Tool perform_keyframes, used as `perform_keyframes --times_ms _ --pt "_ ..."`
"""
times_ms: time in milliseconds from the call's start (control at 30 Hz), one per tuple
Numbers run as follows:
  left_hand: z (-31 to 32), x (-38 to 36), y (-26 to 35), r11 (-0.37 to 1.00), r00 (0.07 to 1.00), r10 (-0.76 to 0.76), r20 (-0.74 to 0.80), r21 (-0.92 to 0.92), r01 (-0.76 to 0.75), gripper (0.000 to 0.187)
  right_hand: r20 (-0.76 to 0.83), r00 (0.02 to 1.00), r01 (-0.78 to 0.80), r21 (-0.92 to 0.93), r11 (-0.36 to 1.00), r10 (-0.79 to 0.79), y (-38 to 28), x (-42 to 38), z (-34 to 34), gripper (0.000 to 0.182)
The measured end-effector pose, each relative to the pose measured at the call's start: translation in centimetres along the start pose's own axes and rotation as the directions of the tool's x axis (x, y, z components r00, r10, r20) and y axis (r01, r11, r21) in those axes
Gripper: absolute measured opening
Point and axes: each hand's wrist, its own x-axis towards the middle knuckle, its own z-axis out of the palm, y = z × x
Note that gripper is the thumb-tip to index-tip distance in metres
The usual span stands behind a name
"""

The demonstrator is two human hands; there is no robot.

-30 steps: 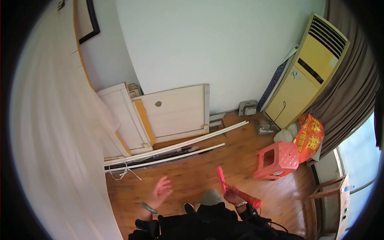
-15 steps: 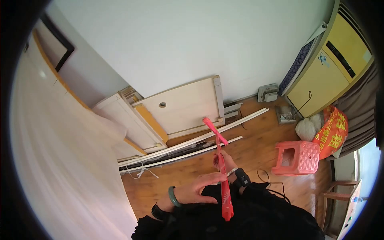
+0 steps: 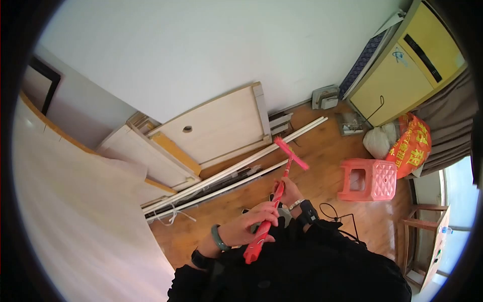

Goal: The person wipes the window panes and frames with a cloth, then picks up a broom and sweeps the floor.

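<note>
A pink-headed brush [image 3: 263, 230] with a red handle slants across the middle of the view, its narrow head pointing away from me. My left hand [image 3: 254, 220] is closed around the lower, thicker part of the handle, with the handle's end sticking out below it. Further up, my right hand [image 3: 288, 193] grips the handle below the head; its fingertips are partly hidden. Beyond my hands, the brush head [image 3: 291, 153] appears above the wooden floor, near the white poles [image 3: 241, 170].
White boards [image 3: 221, 128] lean against the wall, with long poles lying before them. A pink stool [image 3: 370, 180] stands to the right, near a red bag [image 3: 413, 146] and a yellow cabinet-like unit [image 3: 402, 80]. A pale draped sheet [image 3: 85, 216] fills the left side.
My left hand, spread beside the handle before, has closed around it. The brush has tilted, its lower end swinging left and its head right. The view has shifted slightly.
</note>
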Motion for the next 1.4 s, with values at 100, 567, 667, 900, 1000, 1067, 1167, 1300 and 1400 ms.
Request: perform_keyframes --times_ms 100,567,667,900,1000,1067,1167,1300,1400 --pt "-1.4 -0.5 1.1 0.999 0.998 0.016 0.052 -0.041 -0.013 0.032 0.023 0.999 0.024 0.046 0.999 -0.025 -1.1 -0.1 0.7 0.02" --pt "-4.1 -8.8 -1.1 0.991 0.94 -0.09 -0.329 0.068 0.119 0.023 0.096 0.991 -0.079 -0.184 0.98 0.098 5.1 6.5 7.2 0.013" --pt "-4.4 -11.3 -1.3 0.987 0.945 -0.1 -0.312 0.089 0.134 0.023 -0.007 0.994 -0.111 -0.098 0.989 0.111 8.4 6.7 7.1 0.01" --pt "-5.3 -13.8 -2.6 0.994 0.957 -0.106 -0.271 -0.067 0.091 0.018 -0.041 0.996 -0.086 -0.2 0.976 0.079 8.4 4.6 5.2 0.01" --pt "-5.5 -12.0 -3.7 0.988 0.952 -0.092 -0.293 -0.144 0.051 0.014 -0.059 0.998 0.017 -0.159 0.987 -0.026 5.6 5.0 5.2 0.011" --pt "-6.1 -9.9 -3.8 0.99 0.945 -0.073 -0.318 -0.135 0.031 0.017 -0.016 0.996 0.085 -0.165 0.983 -0.089 3.2 5.6 5.8 0.013" --pt "-6.3 -7.6 -6.3 0.957 0.904 -0.145 -0.401 -0.288 0.025 0.014 -0.028 0.997 0.062 -0.218 0.974 -0.069 0.4 8.0 6.5 0.015" --pt "-6.6 -6.5 -5.5 0.945 0.834 -0.24 -0.497 -0.317 0.083 0.014 -0.036 0.999 -0.049 -0.404 0.913 0.038 0.4 11.9 7.8 0.02" --pt "-5.9 -7.0 -2.3 0.883 0.705 -0.387 -0.594 -0.459 0.098 0.012 -0.038 0.983 -0.175 -0.483 0.858 0.179 2.1 10.4 8.5 0.02"
